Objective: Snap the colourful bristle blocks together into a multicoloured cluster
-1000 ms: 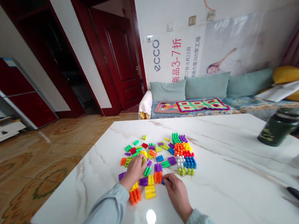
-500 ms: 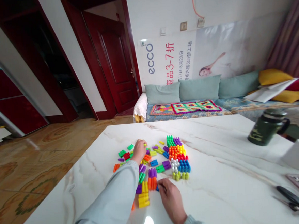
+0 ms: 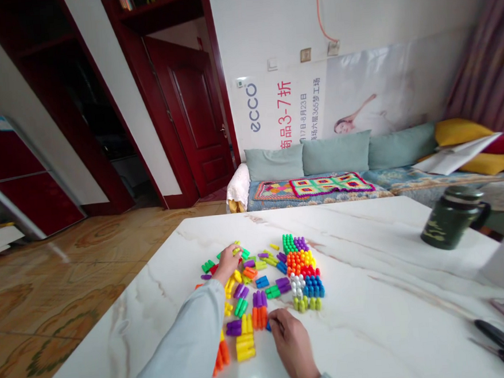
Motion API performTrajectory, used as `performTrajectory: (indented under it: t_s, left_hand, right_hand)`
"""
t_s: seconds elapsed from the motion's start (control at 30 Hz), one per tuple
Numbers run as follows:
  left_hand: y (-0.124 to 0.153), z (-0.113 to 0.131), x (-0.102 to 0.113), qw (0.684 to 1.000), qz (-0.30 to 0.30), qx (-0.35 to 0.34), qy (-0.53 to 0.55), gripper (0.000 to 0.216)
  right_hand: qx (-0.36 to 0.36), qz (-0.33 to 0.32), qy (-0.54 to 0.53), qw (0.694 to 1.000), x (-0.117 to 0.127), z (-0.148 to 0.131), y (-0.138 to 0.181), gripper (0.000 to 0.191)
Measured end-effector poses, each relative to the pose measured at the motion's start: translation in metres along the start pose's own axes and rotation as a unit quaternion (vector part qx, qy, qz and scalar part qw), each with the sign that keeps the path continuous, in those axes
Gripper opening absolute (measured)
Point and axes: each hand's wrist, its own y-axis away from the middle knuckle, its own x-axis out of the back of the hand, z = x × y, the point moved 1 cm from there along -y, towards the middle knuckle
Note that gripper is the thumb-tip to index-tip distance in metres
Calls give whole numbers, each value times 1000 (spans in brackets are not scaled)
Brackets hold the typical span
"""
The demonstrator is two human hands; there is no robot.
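White, marble-veined bench underneath, and here's the left hand in among the loose coloured pegs, fingers bent around a lime peg; can't tell whether they pinch it. Lower down, the right hand sits with fingers curled together at a blue peg, grip unclear. Beyond it, upright pegs pack into a block, lime row nearest.
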Motion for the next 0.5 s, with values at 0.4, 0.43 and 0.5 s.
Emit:
performTrajectory:
  t_s: [0.4, 0.43, 0.5]
  left_hand:
    - [-7, 25, -11, 979, -174, -101, -39, 21]
    - [-4, 30, -22, 975, -180, -123, -48, 24]
    - [2, 40, -39, 967, -183, -166, -70, 35]
  right_hand:
    - [-6, -9, -8, 1000, -1, 3, 0, 24]
    - [-5, -10, -8, 1000, 0, 2, 0, 25]
    - [-1, -6, -6, 1000, 0, 1, 0, 24]
